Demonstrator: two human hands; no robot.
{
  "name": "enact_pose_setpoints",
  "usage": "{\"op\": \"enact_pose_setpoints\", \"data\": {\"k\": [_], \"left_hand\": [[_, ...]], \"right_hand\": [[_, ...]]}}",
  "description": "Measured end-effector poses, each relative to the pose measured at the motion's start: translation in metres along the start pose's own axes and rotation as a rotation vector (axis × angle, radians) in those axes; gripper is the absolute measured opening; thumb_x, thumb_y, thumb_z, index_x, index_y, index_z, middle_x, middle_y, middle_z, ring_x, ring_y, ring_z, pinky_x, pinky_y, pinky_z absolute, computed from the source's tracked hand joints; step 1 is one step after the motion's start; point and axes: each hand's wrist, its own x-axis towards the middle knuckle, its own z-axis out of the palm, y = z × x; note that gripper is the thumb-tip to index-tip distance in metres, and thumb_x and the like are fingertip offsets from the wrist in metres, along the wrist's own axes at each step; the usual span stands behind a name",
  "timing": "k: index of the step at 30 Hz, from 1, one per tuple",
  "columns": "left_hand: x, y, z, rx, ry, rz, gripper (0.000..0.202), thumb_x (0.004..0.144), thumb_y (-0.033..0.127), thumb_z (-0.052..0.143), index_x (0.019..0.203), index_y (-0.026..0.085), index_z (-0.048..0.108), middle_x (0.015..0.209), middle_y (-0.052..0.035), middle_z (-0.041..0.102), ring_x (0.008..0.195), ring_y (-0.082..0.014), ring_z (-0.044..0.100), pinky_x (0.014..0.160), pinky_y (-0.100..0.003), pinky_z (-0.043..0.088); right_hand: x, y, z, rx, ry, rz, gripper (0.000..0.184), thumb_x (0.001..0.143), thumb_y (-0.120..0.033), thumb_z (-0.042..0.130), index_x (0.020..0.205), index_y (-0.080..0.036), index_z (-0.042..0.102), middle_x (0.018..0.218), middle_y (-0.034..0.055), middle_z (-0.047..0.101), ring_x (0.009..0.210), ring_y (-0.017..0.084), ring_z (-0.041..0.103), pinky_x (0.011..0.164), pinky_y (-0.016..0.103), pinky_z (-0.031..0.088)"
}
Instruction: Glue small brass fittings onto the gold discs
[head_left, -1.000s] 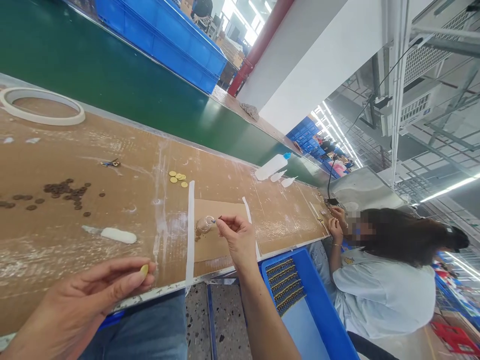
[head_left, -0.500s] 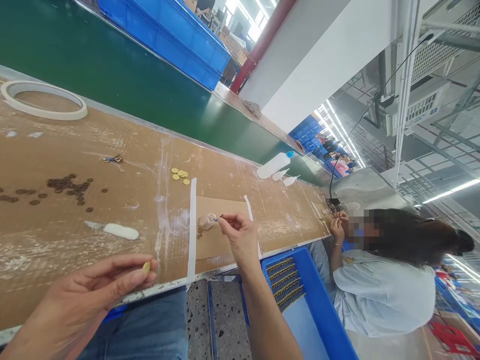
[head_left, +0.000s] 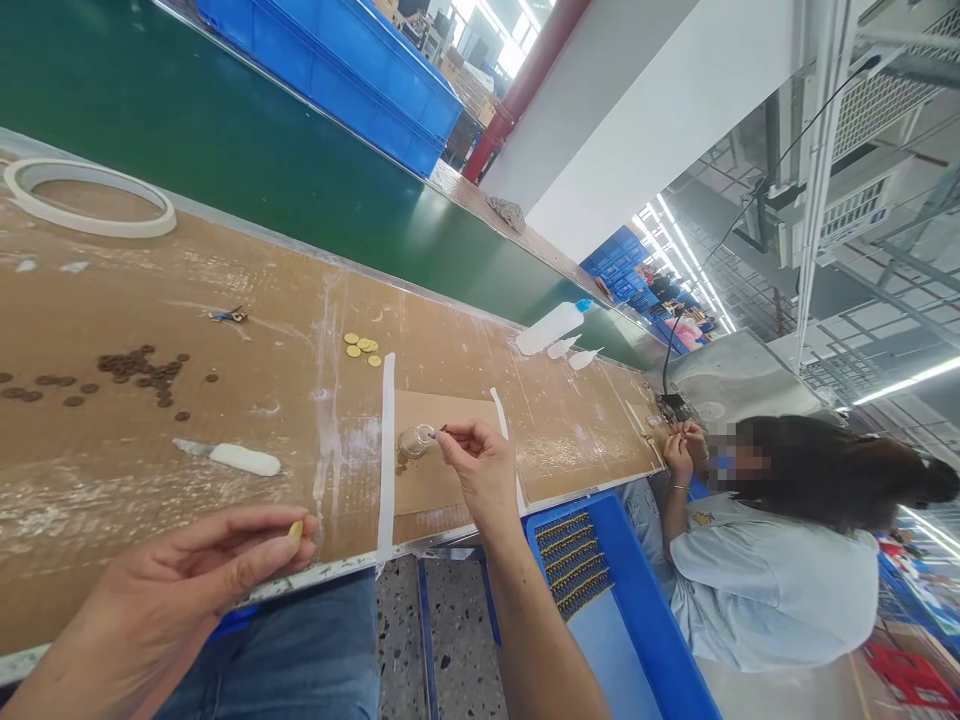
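Note:
My left hand (head_left: 172, 590) pinches a small gold disc (head_left: 296, 532) between thumb and forefinger, over the near edge of the brown cardboard-covered bench (head_left: 247, 400). Farther right, my right hand (head_left: 480, 465) holds a thin dark pin-like part (head_left: 442, 430) with its tip at the mouth of a small clear jar (head_left: 414, 441) lying on the bench. Several gold discs (head_left: 360, 348) lie beyond the jar. A scatter of dark brown discs (head_left: 127, 372) lies to the left.
A white tube (head_left: 244, 460) and a tape ring (head_left: 86, 195) lie on the bench, squeeze bottles (head_left: 551, 326) farther right. A green conveyor (head_left: 225, 150) runs behind, carrying a blue crate (head_left: 337, 70). A blue tray (head_left: 600, 590) with parts sits below. A co-worker (head_left: 765, 560) sits at right.
Almost nothing: both hands keep their hold and stay in place. The view has drifted slightly, and the co-worker's hands have shifted a little.

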Motion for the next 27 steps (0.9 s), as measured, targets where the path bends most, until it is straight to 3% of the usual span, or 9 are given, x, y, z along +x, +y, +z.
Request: {"op": "enact_pose_setpoints", "data": {"k": [17,27], "left_hand": [[0.000,-0.001,0.002,0.034,0.035,0.003,0.050,0.030,0.052,0.097,0.070,0.026,0.079,0.076,-0.0012,0.080,0.073,-0.0152,0.073,0.069,-0.010,0.057],[0.002,-0.004,-0.001,0.002,0.033,-0.004,0.049,0.031,0.049,0.098,0.070,0.024,0.079,0.077,0.0001,0.080,0.074,-0.0152,0.072,0.071,-0.012,0.057]], "right_hand": [[-0.003,-0.008,-0.003,-0.050,-0.014,-0.041,0.021,0.071,-0.036,0.071,0.079,-0.016,0.072,0.073,0.0027,0.070,0.067,0.016,0.061,0.065,0.028,0.049],[-0.002,-0.013,-0.005,-0.163,-0.044,-0.106,0.016,0.071,-0.031,0.068,0.078,-0.017,0.072,0.072,0.0015,0.067,0.065,0.015,0.059,0.064,0.028,0.047]]}}
